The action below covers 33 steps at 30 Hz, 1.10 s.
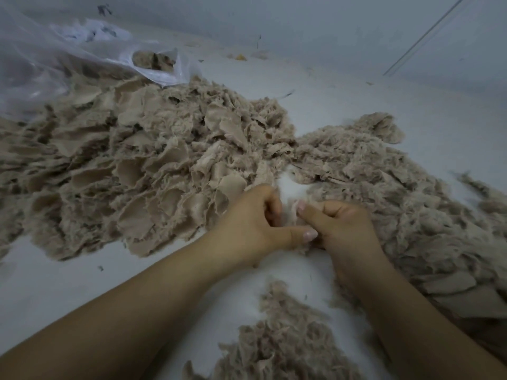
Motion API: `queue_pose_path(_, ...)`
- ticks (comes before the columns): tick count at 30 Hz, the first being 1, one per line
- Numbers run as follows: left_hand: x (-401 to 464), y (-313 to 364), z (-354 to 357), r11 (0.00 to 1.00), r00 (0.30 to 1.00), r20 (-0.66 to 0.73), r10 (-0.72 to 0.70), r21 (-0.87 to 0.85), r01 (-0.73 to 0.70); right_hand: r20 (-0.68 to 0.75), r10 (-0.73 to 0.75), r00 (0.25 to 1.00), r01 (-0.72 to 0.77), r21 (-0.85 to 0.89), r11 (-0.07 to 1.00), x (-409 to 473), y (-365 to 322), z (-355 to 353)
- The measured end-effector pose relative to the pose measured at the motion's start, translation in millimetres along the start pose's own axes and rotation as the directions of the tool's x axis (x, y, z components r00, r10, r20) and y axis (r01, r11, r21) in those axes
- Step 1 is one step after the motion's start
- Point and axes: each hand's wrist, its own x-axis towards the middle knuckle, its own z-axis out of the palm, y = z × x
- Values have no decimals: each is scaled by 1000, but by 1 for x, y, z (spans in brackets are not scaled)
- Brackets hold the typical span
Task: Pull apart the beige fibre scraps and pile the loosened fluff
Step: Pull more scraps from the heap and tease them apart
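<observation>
Hands (290, 226) pinch beige scrap (295, 215) between fibre heaps (153, 160).

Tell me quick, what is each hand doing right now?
Left hand: fingers curled, pinching a small beige fibre scrap.
Right hand: fingers curled, pinching the same scrap from the other side.

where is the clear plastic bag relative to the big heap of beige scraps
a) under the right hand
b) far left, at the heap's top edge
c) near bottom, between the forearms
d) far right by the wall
b: the clear plastic bag lies at the far left, its open mouth meeting the top edge of the large heap of beige fibre scraps.
</observation>
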Motion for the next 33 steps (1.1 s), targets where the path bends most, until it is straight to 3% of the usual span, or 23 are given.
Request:
queue_pose_path(2,1,-5,10,996,1000,-7,5,-91,-6,40,-19,999,20,-33,999,-2,-3,1)
queue_pose_path(5,7,-8,13,983,983,-94,157,-79,-165,63,-9,998,10,-21,1000,-2,-6,3)
queue_pose_path(7,12,-10,3,957,928,-236,290,101,-273,-16,39,999,-39,-20,999,1,-5,2)
queue_pose_path(8,15,-10,-5,905,882,-277,380,308,-293,-63,65,996,-65,-4,998,3,-3,1)
queue_pose_path(9,19,-11,-14,774,855,-237,461,579,-256,-100,87,991,-85,29,996,4,-2,0)
queue_pose_path(10,21,-11,-21,576,873,-136,469,797,-185,-126,104,986,-96,69,993,6,0,-1)
queue_pose_path(12,21,-9,-28,259,944,-12,329,963,-78,-174,135,975,-111,140,984,7,0,-2)
queue_pose_path(13,18,-5,-27,194,961,17,275,978,-73,-191,149,970,-116,173,978,8,0,-2)
queue_pose_path(15,14,5,-22,156,966,62,253,982,-104,-217,183,959,-135,221,966,10,0,-2)
queue_pose_path(18,11,16,-9,184,916,109,387,964,-192,-217,194,957,-136,258,957,11,1,-1)
queue_pose_path(21,24,16,20,271,893,192,407,908,-319,-208,162,965,-100,283,954,9,-1,-1)
queue_pose_path(26,70,7,42,609,960,184,212,743,-277,-200,159,967,-92,308,947,9,-3,0)
queue_pose_path(29,81,1,44,666,960,118,255,697,-263,-184,214,959,-154,296,943,12,-4,-2)
queue_pose_path(33,67,-7,43,732,903,155,401,538,-417,-117,278,953,-230,313,921,17,-8,-4)
